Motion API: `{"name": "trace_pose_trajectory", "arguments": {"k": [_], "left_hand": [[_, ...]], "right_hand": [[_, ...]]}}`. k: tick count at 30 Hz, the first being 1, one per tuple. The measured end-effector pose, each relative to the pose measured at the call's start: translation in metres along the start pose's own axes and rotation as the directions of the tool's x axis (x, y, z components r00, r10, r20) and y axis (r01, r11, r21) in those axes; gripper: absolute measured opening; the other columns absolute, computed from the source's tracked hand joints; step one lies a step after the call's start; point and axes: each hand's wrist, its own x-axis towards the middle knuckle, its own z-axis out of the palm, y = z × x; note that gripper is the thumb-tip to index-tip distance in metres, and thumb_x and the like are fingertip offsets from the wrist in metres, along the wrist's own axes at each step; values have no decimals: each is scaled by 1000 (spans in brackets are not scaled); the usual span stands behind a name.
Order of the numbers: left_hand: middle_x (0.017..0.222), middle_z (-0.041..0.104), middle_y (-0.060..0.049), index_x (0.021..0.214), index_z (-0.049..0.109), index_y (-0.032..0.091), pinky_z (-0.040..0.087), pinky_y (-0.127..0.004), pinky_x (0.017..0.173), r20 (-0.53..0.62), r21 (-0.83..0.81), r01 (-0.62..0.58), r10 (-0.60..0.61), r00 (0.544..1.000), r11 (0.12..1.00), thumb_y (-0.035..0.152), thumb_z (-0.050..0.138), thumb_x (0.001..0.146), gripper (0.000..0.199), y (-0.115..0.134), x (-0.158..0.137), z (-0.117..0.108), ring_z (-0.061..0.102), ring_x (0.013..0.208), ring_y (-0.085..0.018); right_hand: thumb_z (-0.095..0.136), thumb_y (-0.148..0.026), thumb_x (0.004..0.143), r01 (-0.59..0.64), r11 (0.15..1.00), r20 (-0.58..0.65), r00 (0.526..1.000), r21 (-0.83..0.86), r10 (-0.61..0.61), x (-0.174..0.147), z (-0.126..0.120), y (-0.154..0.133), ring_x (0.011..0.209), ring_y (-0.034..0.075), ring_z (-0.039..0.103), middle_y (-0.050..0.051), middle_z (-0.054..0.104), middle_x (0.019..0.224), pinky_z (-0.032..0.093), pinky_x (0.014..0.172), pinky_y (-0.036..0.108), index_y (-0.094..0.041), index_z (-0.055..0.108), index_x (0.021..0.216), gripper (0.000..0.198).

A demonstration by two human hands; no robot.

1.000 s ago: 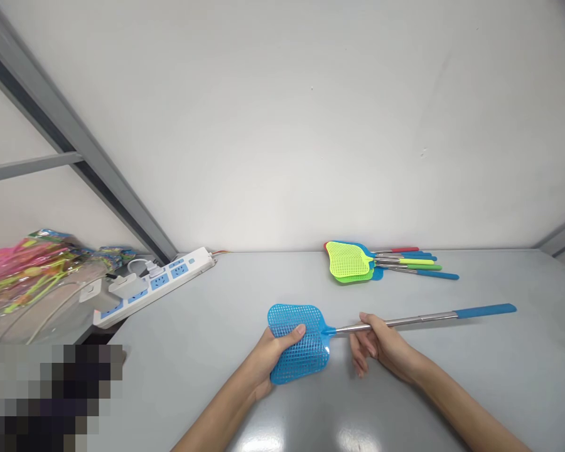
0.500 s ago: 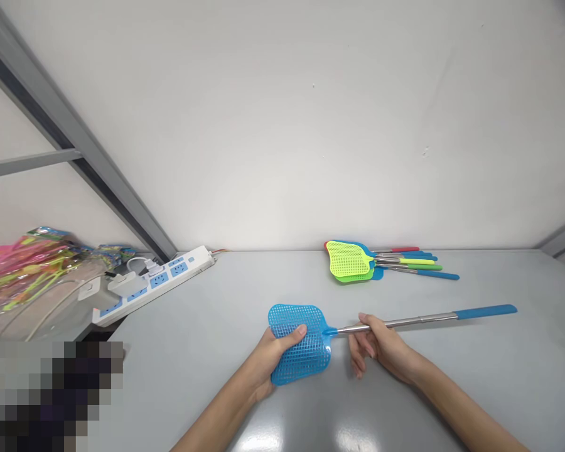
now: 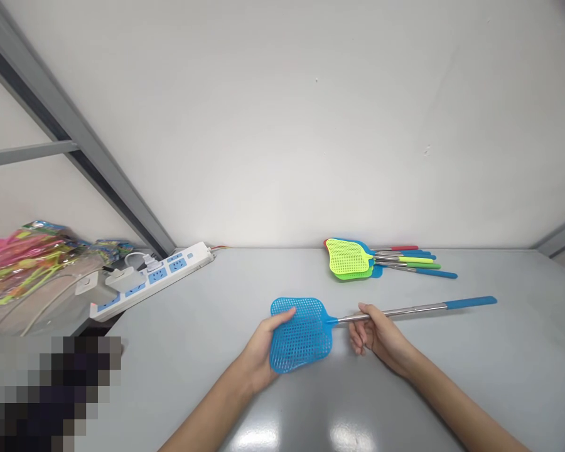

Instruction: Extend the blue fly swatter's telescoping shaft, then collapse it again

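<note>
A blue fly swatter (image 3: 305, 339) with a perforated head is held over the grey table, its head to the left and its long handle pointing right. My left hand (image 3: 261, 351) grips the left edge of the head, thumb on top and the other fingers hidden beneath. Around the metal shaft just right of the head, my right hand (image 3: 379, 336) is closed, with thumb on top and some fingers curled below. The handle ends in a blue grip (image 3: 471, 303). Behind it lies a stack of fly swatters (image 3: 351, 257) in yellow, green, blue and red.
At the left edge of the grey table (image 3: 193, 364) lies a white power strip (image 3: 164, 276) with plugs and cables. Beyond it are colourful items in clear plastic bags (image 3: 32, 263). A white wall (image 3: 311, 125) rises behind, with a grey metal frame (image 3: 98, 157) at left.
The swatter's blue grip end has moved left and slightly up in view. My left thumb has shifted toward the head's left edge. The whole view has shifted slightly.
</note>
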Motion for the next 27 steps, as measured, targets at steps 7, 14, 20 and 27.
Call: {"name": "trace_pose_trajectory", "arguments": {"k": [7,14,20,27], "left_hand": [[101,60,-13,111,47,6,31,-42,91,188,-217,-12,54,981,976,41,41,77,48,7,-5,1,51,99,-26],[113,52,-14,115,43,7,22,-44,96,300,-333,11,95,949,943,57,26,76,66,-2,-5,1,35,114,-29],[120,44,-18,114,42,6,22,-42,96,362,-341,82,51,931,936,49,34,77,58,-8,-4,2,31,116,-33],[121,43,-18,108,47,4,22,-39,98,390,-289,94,28,920,953,30,39,77,41,-7,-7,1,31,116,-30]], "right_hand": [[30,-37,82,29,999,-9,1000,37,-29,1,0,-1,42,13,47,1,45,45,31,42,25,-15,46,43,47],[29,-35,82,35,997,1,999,65,-35,1,0,-1,43,13,46,1,43,46,31,42,26,-15,45,43,47],[31,-36,82,59,998,-17,998,4,-59,0,4,4,42,12,44,1,45,45,31,44,26,-15,46,42,47],[31,-38,81,71,997,-25,997,-33,-71,-2,13,6,43,12,43,2,47,46,33,47,26,-15,47,42,48]]}}
